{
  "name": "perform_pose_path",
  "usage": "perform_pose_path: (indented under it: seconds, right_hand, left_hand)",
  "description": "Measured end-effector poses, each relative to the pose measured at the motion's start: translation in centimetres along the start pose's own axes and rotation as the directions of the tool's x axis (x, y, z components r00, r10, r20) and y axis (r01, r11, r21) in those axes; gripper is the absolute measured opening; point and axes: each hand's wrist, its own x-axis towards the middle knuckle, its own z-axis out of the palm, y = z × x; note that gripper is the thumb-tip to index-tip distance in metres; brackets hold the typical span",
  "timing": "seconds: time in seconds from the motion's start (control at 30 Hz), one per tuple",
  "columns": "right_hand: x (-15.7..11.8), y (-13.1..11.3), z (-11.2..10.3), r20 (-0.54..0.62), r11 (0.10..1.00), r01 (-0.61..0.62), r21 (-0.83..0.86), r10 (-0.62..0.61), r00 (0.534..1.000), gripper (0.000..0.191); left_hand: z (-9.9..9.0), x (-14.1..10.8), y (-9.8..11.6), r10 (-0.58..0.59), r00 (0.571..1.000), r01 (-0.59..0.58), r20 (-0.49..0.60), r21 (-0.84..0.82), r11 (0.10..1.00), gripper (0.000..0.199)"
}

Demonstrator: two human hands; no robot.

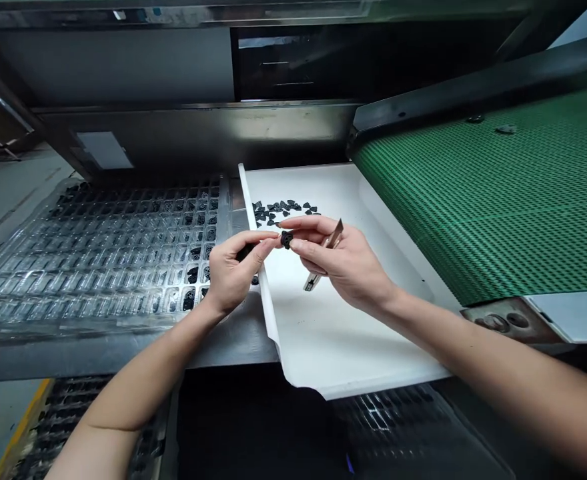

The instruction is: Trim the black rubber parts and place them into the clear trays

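Note:
My left hand (239, 265) and my right hand (346, 263) meet above the left side of a white tray (318, 340). Between their fingertips is a small round black part (286, 240) with openings in its face. A utility knife (313, 279) also lies in my right hand, across the fingers, its pointed blade tilted up. Something dark shows inside the curl of my left hand; its kind is hidden. Behind my hands, several small black pieces (288, 207) lie scattered on the tray.
Left of the tray stand clear plastic compartment trays (123, 257), with black parts in some cells. A green conveyor belt (493, 200) runs on the right, carrying a few dark pieces (505, 129). A metal machine frame (198, 133) crosses the back.

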Motion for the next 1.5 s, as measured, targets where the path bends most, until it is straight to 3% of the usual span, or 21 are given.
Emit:
perform_pose_path:
  seconds: [0.13, 0.4, 0.73, 0.87, 1.03, 1.23, 1.37, 1.5]
  right_hand:
    - [0.1, 0.1, -0.3, -0.032, 0.996, -0.068, 0.051, 0.069, 0.997, 0.047]
    - [-0.2, -0.4, -0.1, -0.052, 0.995, -0.079, -0.068, 0.076, 0.996, 0.052]
    - [-0.3, -0.4, 0.2, -0.056, 0.988, -0.057, -0.147, 0.049, 0.997, 0.044]
    - [-0.1, -0.4, 0.3, -0.085, 0.979, -0.067, -0.195, 0.052, 0.995, 0.043]
    - [0.3, -0.3, -0.1, -0.167, 0.981, -0.175, -0.079, 0.160, 0.973, 0.035]
    - [0.1, -0.4, -0.5, 0.001, 0.983, -0.158, -0.089, 0.159, 0.987, 0.035]
    - [0.0, 0.0, -0.7, 0.043, 0.952, -0.195, -0.237, 0.211, 0.977, 0.045]
    - [-0.3, 0.3, -1.0, 0.035, 0.856, -0.065, -0.513, 0.097, 0.995, 0.061]
  left_hand:
    - [0.0, 0.0, 0.4, -0.110, 0.991, 0.118, 0.074, -0.107, 0.987, 0.031]
    - [-0.5, 0.2, 0.6, -0.179, 0.962, 0.219, 0.204, -0.189, 0.957, 0.035]
    - [-0.7, 0.4, 0.8, -0.245, 0.938, 0.307, 0.244, -0.261, 0.915, 0.033]
    - [-0.8, 0.5, 0.4, -0.317, 0.916, 0.388, 0.244, -0.348, 0.853, 0.034]
    - [-1.0, 0.9, 0.1, -0.402, 0.875, 0.484, 0.270, -0.440, 0.757, 0.039]
    - [-1.0, 1.3, 0.2, -0.461, 0.844, 0.535, 0.273, -0.486, 0.691, 0.043]
    - [-1.0, 1.3, 0.2, -0.462, 0.840, 0.542, 0.286, -0.497, 0.678, 0.042]
    - [-1.0, 1.2, 0.2, -0.450, 0.846, 0.532, 0.286, -0.505, 0.680, 0.041]
